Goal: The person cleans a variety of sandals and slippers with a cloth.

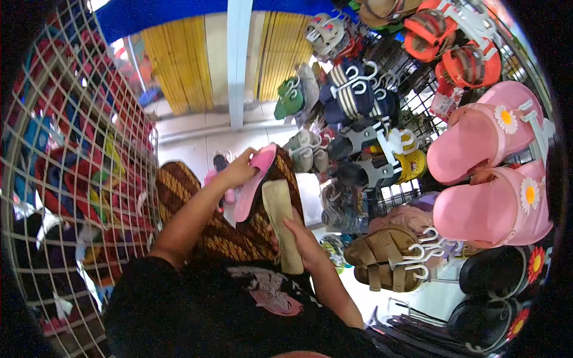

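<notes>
A pink slipper rests on my lap, over brown patterned cloth. My left hand has its fingers closed on the slipper's upper end. A long beige object, maybe a folded cloth or brush, lies in my right hand, thumb on its near side and fingers partly hidden behind it. The beige piece stands just right of the slipper. More pink footwear shows beyond my left forearm, partly covered by it.
A wire grid with colourful goods rises on the left. Sandals on white hangers fill the right, including pink clogs with daisies and brown sandals. A pale post stands ahead above the tiled floor.
</notes>
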### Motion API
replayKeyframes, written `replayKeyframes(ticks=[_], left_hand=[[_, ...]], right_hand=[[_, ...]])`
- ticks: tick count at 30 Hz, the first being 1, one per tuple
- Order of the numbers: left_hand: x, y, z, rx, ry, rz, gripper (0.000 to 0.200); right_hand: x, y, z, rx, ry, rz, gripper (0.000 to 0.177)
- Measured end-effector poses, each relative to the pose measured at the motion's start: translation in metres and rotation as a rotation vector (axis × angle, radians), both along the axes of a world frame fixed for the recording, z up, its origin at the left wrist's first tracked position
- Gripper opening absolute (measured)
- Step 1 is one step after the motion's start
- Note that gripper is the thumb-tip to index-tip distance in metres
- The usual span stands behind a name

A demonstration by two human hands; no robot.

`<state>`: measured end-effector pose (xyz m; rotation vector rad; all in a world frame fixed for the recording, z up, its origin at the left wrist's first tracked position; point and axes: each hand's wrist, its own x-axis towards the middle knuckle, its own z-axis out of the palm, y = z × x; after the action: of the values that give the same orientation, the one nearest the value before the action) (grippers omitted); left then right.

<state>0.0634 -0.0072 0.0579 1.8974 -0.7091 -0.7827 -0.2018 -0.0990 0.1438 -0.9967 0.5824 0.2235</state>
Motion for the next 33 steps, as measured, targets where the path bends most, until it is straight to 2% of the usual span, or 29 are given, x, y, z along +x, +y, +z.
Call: replayKeyframes(ticks=[2,3,4,5,6,7,8,11,14,15,16,18,19,22,25,28,29,30,31,33], left_hand=[[-0.021,-0.005,0.015,0.006,-0.235,0.012,0.06],[-0.03,-0.007,0.02,0.061,-0.282,0.053,0.054],[-0.04,-0.007,0.026,0.122,-0.328,0.09,0.049],[-0.052,-0.007,0.04,0.071,-0.326,0.102,0.057],[-0.064,-0.005,0.06,0.208,-0.298,0.103,0.064],[-0.068,-0.004,0.064,0.287,-0.306,0.021,0.072],[-0.068,-0.006,0.064,0.359,-0.322,-0.054,0.079],[-0.071,-0.005,0.058,0.543,-0.571,-0.279,0.075],[-0.054,-0.012,0.082,0.8,-0.311,-0.811,0.065],[-0.06,-0.005,0.081,0.706,-0.438,-0.763,0.059],[-0.065,-0.005,0.077,0.744,-0.438,-0.774,0.059],[-0.071,-0.01,0.07,0.813,-0.437,-0.798,0.059],[-0.075,-0.012,0.085,0.877,-0.377,-0.827,0.069],[-0.053,-0.012,0.086,0.639,-0.002,-0.733,0.069],[-0.035,-0.014,0.057,0.347,-0.396,-0.474,0.059],[-0.046,-0.037,0.012,-0.127,0.164,-0.199,0.045],[-0.048,-0.037,-0.003,-0.163,0.053,-0.274,0.038],[-0.052,-0.036,-0.006,-0.195,-0.058,-0.355,0.033],[-0.051,-0.036,-0.005,-0.075,-0.127,-0.414,0.032],[-0.049,-0.029,-0.006,-0.242,0.124,-0.377,0.031]], right_hand=[[-0.01,0.0,-0.006,-0.644,-0.206,0.102,0.058],[-0.015,-0.001,-0.01,-0.955,-0.326,0.165,0.062],[-0.02,-0.001,-0.006,-1.045,-0.285,0.243,0.064],[-0.025,0.0,0.005,-1.135,-0.249,0.323,0.066],[-0.03,0.001,0.016,-1.225,-0.216,0.398,0.068],[-0.034,0.003,0.023,-1.174,-0.125,0.386,0.063],[-0.038,0.0,0.025,-1.263,-0.12,0.479,0.064],[-0.05,0.0,0.022,-1.448,-0.129,0.667,0.064],[-0.055,-0.007,0.02,-1.384,-0.09,0.672,0.063],[-0.057,-0.01,0.018,-1.409,-0.088,0.657,0.062],[-0.057,-0.01,0.015,-1.407,-0.031,0.624,0.06],[-0.061,-0.01,0.01,-1.409,-0.109,0.519,0.059],[-0.068,-0.008,0.009,-1.433,-0.107,0.528,0.059],[-0.076,-0.007,0.011,-1.47,-0.18,0.588,0.06],[-0.085,-0.02,0.005,-1.36,-0.26,0.658,0.057],[-0.075,-0.019,0.009,-1.421,-0.202,0.647,0.057],[-0.068,-0.018,0.005,-1.506,-0.18,0.591,0.057],[-0.065,-0.02,-0.001,-1.555,-0.287,0.442,0.054],[-0.064,-0.023,-0.002,-1.546,-0.33,0.426,0.053],[-0.065,-0.027,-0.003,-1.492,-0.388,0.485,0.052]])
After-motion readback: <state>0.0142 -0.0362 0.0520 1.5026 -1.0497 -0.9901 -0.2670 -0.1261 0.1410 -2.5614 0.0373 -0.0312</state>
